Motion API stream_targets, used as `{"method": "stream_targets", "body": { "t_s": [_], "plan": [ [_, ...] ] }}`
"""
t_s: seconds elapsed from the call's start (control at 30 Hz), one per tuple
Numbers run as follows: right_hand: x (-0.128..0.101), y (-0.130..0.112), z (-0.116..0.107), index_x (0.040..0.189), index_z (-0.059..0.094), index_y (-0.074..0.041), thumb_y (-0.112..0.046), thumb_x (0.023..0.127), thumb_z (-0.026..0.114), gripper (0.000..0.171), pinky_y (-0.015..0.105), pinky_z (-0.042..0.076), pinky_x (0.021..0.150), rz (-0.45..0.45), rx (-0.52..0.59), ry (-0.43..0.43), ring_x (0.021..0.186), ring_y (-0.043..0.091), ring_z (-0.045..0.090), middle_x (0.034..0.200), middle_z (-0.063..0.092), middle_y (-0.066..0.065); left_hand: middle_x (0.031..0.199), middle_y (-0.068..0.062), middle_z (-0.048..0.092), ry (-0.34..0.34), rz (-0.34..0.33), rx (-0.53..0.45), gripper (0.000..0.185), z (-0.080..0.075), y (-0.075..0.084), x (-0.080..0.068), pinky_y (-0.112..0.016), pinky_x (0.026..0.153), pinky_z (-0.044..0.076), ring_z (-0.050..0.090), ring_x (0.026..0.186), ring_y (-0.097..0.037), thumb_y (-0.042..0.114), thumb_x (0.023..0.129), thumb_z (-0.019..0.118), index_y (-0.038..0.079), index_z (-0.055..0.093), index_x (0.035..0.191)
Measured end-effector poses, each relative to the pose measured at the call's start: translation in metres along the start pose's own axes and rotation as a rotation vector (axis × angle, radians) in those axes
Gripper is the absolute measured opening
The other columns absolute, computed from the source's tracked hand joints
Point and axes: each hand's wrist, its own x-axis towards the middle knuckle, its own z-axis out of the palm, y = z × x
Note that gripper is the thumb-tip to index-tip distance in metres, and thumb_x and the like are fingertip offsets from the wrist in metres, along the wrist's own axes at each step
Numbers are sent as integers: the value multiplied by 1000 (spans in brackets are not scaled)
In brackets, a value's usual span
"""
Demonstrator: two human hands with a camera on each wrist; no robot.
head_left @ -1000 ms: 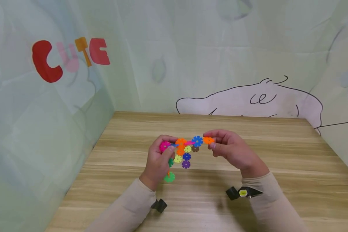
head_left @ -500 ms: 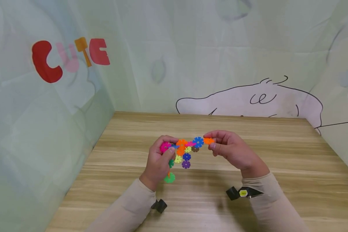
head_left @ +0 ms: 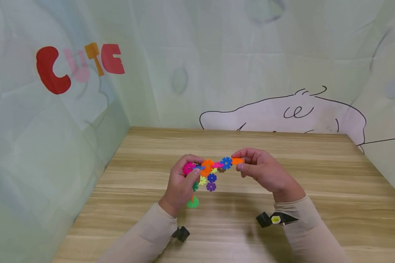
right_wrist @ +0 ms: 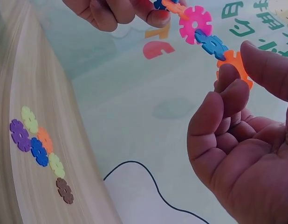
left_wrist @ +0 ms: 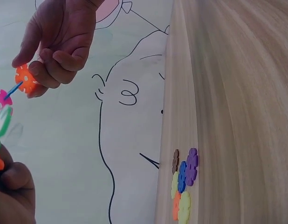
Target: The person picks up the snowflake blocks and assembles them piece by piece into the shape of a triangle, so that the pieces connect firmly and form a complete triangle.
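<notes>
In the head view a chain of slotted snowflake discs hangs above the table between the two hands. My left hand (head_left: pixel 181 186) grips the chain's left end near a pink disc (head_left: pixel 188 168), thumb in front. From there run an orange disc (head_left: pixel 208 165), another pink disc (right_wrist: pixel 195 25) and a blue disc (head_left: pixel 226 163). My right hand (head_left: pixel 263 171) pinches an orange disc (head_left: pixel 237 161) at the right end. The right wrist view has the blue disc's edge meeting this orange disc in line. Below the left hand hangs a green disc (head_left: pixel 193 202), the link partly hidden.
Several loose discs lie close together on the wooden table (head_left: pixel 237 226), among them a purple disc (right_wrist: pixel 19 135), a dark blue disc (right_wrist: pixel 39 151) and a brown disc (right_wrist: pixel 65 190). A printed cloth wall (head_left: pixel 171 73) stands behind and at the left.
My left hand and its chain have shifted slightly right and down. The small gap between the blue disc and the right-hand orange disc has closed. The right hand has barely moved.
</notes>
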Motion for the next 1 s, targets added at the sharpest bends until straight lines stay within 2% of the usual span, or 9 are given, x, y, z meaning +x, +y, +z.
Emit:
{"method": "stream_targets", "body": {
  "t_s": [0.23,0.5,0.83,1.0],
  "plan": [
    [-1,0,4,123,59,7,-2,104,63,22,24,57,80,-13,79,-17,82,14,61,98,69,0,66,-4,44,-6,1,-4,25,2,-1,-1,-22,49,40,42,58,-13,-6,99,45,-4,58,120],
    [-3,-4,8,125,59,7,-2,104,62,23,24,58,81,32,35,28,83,16,62,101,70,3,67,-1,44,-6,27,-9,25,3,-3,-1,-23,47,39,41,57,-12,-7,98,45,-5,58,119],
    [-3,-3,9,126,58,7,-1,104,61,23,25,59,82,16,27,29,83,17,63,103,70,4,73,1,46,6,27,-8,26,3,-1,-1,-21,47,39,41,57,-10,-7,98,47,-6,58,121],
    [-2,-4,11,125,58,7,-1,104,61,22,26,59,82,22,20,31,83,17,63,102,69,5,69,-1,44,7,35,-14,25,3,-2,-2,-22,47,39,40,56,-11,-6,98,47,-6,58,121]
  ]
}}
